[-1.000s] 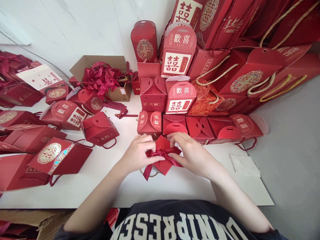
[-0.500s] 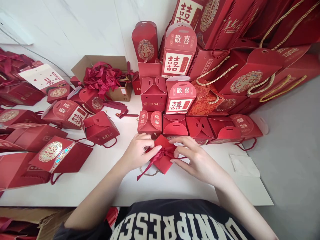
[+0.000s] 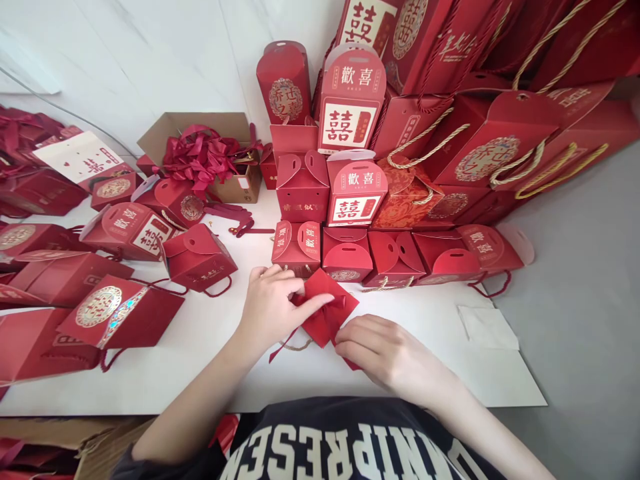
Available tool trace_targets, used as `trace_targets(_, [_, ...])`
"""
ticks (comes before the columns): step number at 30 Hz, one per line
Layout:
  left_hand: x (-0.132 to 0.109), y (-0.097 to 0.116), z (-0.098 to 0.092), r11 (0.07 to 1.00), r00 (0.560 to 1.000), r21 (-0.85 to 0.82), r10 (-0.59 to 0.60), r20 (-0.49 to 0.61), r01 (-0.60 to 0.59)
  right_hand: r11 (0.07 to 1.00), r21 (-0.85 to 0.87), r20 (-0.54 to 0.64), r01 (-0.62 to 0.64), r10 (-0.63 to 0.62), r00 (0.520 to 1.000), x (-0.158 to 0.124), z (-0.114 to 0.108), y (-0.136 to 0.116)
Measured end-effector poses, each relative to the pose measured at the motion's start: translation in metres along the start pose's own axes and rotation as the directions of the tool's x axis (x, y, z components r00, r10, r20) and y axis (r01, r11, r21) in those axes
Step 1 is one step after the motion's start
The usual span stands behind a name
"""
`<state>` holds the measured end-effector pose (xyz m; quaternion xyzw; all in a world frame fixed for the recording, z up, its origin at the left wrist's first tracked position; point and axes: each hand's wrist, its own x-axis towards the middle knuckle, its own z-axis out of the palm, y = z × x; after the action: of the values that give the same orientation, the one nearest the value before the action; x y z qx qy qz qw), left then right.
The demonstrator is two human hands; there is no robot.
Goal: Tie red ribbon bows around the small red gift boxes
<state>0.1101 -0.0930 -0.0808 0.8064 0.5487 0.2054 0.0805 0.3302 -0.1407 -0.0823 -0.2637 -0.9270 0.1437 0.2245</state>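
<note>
A small red gift box [image 3: 319, 281] sits on the white table in front of me, turned cornerwise. A dark red ribbon [image 3: 336, 308] is tied in a bow across its top. My left hand [image 3: 273, 300] is closed on the box's left side, its thumb pressing on the bow. At the box's lower right corner, my right hand [image 3: 377, 350] has its fingers pinched together on a ribbon end, part of which shows below them. Another ribbon tail and a twisted beige cord [image 3: 299, 347] stick out at the lower left.
Several red gift boxes [image 3: 347, 253] stand in rows and stacks just beyond my hands. A cardboard box [image 3: 245, 190] full of red ribbons is behind, on the left. More boxes [image 3: 125, 313] crowd the left side. White tissue [image 3: 487, 327] lies near the right edge.
My right hand has moved down and toward me from the bow, its fingers closing together on a ribbon end. My left hand stays at the box, thumb farther over the bow.
</note>
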Motion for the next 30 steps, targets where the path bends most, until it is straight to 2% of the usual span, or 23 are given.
trace_targets(2, [-0.002,0.003,-0.002,0.997,1.000,0.069,0.018,-0.020,-0.017,0.999,0.033,0.086,-0.036,0.033,0.996,0.000,0.000,0.001])
trace_targets(5, [-0.003,0.005,-0.002,0.992,0.999,0.121,0.033,-0.024,-0.030,0.969,0.223,0.160,-0.110,0.075,0.984,0.001,-0.007,0.006])
trace_targets(6, [-0.003,0.005,-0.002,0.991,0.999,0.128,0.036,-0.020,-0.034,0.945,0.295,0.144,-0.142,0.103,0.984,0.002,-0.011,0.008])
trace_targets(8, [-0.003,0.005,-0.001,0.990,0.999,0.133,0.043,-0.012,-0.041,0.902,0.366,0.040,-0.230,0.231,0.972,0.007,-0.018,0.013])
trace_targets(11, [-0.005,0.004,-0.002,0.990,0.998,0.125,0.064,-0.017,-0.061,0.864,0.298,-0.112,-0.406,0.454,0.884,0.018,-0.021,0.019])
trace_targets(13, [-0.005,0.004,-0.001,0.990,0.996,0.118,0.079,-0.032,-0.074,0.850,0.231,-0.100,-0.473,0.504,0.858,0.025,-0.018,0.023])
trace_targets(20, [-0.006,0.001,0.002,0.988,0.992,0.121,0.107,-0.066,-0.098,0.872,0.164,-0.003,-0.461,0.468,0.884,0.033,-0.005,0.028])
trace_targets(25, [-0.007,0.000,0.004,0.982,0.985,0.123,0.152,-0.083,-0.142,0.899,0.185,0.001,-0.397,0.403,0.915,0.036,-0.009,0.026])
trace_targets(30, [-0.007,-0.001,0.005,0.976,0.975,0.116,0.199,-0.100,-0.187,0.902,0.206,-0.009,-0.380,0.390,0.921,0.036,-0.009,0.025])
